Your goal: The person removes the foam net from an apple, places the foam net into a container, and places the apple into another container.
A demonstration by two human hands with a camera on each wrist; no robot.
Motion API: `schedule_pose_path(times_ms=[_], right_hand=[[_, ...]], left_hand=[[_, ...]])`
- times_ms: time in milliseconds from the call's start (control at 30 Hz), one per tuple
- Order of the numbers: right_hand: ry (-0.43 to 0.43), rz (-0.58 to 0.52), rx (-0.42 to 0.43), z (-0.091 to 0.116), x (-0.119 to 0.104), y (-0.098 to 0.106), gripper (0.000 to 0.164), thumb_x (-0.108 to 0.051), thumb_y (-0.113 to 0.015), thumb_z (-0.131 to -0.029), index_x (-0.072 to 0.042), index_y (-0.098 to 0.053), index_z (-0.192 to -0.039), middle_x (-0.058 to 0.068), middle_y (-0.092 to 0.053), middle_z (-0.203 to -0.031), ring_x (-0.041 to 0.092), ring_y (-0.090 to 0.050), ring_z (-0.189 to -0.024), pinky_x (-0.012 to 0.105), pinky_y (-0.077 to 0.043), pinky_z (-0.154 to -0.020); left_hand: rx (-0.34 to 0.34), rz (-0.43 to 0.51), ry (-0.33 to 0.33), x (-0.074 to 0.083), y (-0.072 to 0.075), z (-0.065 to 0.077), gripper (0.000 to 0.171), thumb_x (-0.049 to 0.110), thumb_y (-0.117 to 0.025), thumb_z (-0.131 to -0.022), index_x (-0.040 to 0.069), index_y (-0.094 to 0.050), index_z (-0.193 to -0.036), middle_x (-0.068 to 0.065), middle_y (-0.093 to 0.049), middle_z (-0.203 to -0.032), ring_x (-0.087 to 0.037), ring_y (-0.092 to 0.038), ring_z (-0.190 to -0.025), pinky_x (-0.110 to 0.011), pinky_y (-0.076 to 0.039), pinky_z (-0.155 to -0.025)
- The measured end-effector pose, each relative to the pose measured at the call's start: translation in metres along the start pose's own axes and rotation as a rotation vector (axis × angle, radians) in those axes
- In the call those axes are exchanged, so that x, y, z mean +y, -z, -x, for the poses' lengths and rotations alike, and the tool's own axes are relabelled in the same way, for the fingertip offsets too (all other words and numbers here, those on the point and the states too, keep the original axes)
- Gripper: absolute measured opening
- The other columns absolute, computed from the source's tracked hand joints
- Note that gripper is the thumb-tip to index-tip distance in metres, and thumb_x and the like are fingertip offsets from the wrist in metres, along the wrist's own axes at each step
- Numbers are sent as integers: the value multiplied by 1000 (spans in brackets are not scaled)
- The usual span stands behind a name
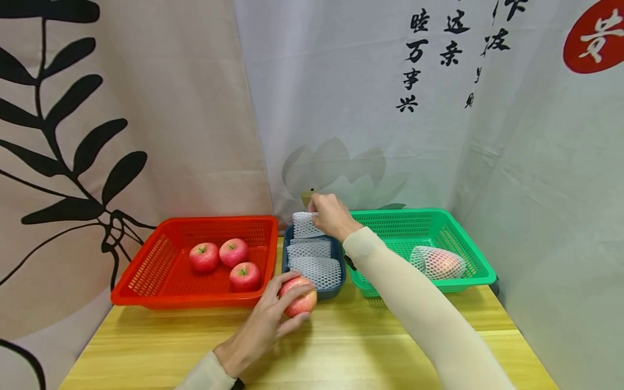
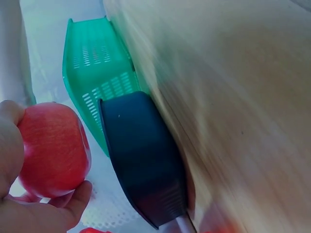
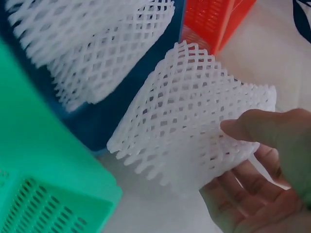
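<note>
My left hand (image 1: 265, 322) grips a red apple (image 1: 298, 297) in front of the dark blue basket (image 1: 336, 290); in the left wrist view the fingers curl round the apple (image 2: 54, 149) from below and the side. At the back of that basket, my right hand (image 1: 332, 215) pinches a white foam net sleeve (image 1: 303, 225). The right wrist view shows this foam net sleeve (image 3: 189, 111) flat and unfilled, between thumb and fingers, over the basket's end. Several more foam net sleeves (image 1: 317, 271) lie inside the blue basket.
On the left stands a red basket (image 1: 161, 300) with 3 apples (image 1: 245, 277) in it. A green basket (image 1: 390, 244) at the right holds an apple in a foam net (image 1: 439, 263). All stand on a wooden table (image 1: 341, 346) before a printed curtain (image 1: 341, 108).
</note>
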State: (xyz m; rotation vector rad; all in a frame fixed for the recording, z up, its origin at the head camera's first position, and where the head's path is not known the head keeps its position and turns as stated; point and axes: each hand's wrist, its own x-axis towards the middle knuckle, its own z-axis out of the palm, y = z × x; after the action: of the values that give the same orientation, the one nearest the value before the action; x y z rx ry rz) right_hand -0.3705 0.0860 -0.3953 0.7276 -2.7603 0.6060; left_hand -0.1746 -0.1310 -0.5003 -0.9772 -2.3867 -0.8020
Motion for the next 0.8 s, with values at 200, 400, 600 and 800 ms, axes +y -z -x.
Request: schedule_pose_path(times_ms=[200,400,600,800], right_hand=[[-73,1,-50,-7,0,-18,8,-1,-77,-106,-8,-77,-110,11,-82,-115,28,-77,-97,43,-68,-88],[-69,47,-219,-3,-4,-28,12,-6,-84,-105,-6,-81,-117,12,-83,-118,27,-78,-101,41,-70,-94],[-66,44,-387,6,-7,-30,22,-11,-88,-104,-6,-83,-125,12,-82,-126,26,-77,-109,42,-70,-101],[-52,33,-562,16,-6,-33,26,-23,-90,-105,-11,-87,-128,10,-83,-135,28,-76,-123,45,-68,-108]], left_hand=[[-12,19,23,1,-2,2,74,20,-100,-94,29,-67,-159,-18,-59,-161,-35,-64,-144,-48,-72,-105],[-13,22,15,1,-2,1,74,19,-99,-95,29,-66,-160,-17,-59,-162,-33,-64,-144,-46,-72,-105],[-25,34,35,3,-1,0,72,19,-98,-96,30,-66,-160,-19,-58,-163,-32,-62,-146,-46,-72,-107],[-44,34,44,3,-2,0,74,20,-98,-97,32,-64,-162,-17,-56,-164,-32,-61,-147,-44,-72,-107]])
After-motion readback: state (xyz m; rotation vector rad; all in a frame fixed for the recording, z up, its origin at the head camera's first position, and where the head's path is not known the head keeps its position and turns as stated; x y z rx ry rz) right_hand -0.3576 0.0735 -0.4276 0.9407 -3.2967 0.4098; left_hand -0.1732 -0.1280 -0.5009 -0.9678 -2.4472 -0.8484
